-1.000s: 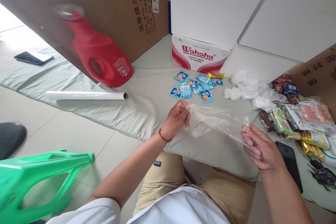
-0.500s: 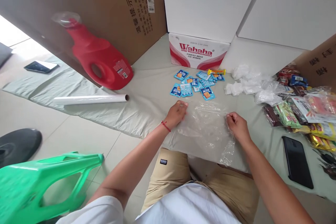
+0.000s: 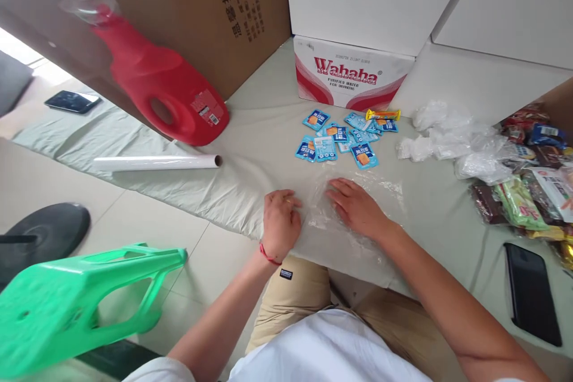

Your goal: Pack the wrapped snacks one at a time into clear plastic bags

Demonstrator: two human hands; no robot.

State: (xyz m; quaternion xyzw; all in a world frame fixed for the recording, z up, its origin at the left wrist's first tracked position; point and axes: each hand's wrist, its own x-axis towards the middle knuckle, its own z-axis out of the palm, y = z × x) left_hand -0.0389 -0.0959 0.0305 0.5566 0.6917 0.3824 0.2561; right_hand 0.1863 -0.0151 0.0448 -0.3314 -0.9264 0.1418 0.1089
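Note:
A clear plastic bag (image 3: pixel 376 191) lies flat on the cloth-covered surface (image 3: pixel 255 161) in front of me. My right hand (image 3: pixel 356 206) rests on the bag with its fingers spread. Beside the bag's left edge is my left hand (image 3: pixel 282 219), a red string on its wrist, its fingers loosely bent and apart, with nothing seen in them. Just beyond the bag lie several blue sachets (image 3: pixel 325 148) and a yellow-wrapped stick (image 3: pixel 382 114).
A white roll (image 3: pixel 156 162) and a red jug (image 3: pixel 165 89) are at left, a Wahaha box (image 3: pixel 349 74) behind. Crumpled clear bags (image 3: pixel 447 137), packaged snacks (image 3: pixel 519 203) and a black phone (image 3: pixel 532 292) are at right. A green stool (image 3: pixel 80 286) stands lower left.
My right hand has moved left from the bag's right edge onto the bag. My left hand has let go of the bag's left corner and moved slightly left and nearer me. The view has shifted.

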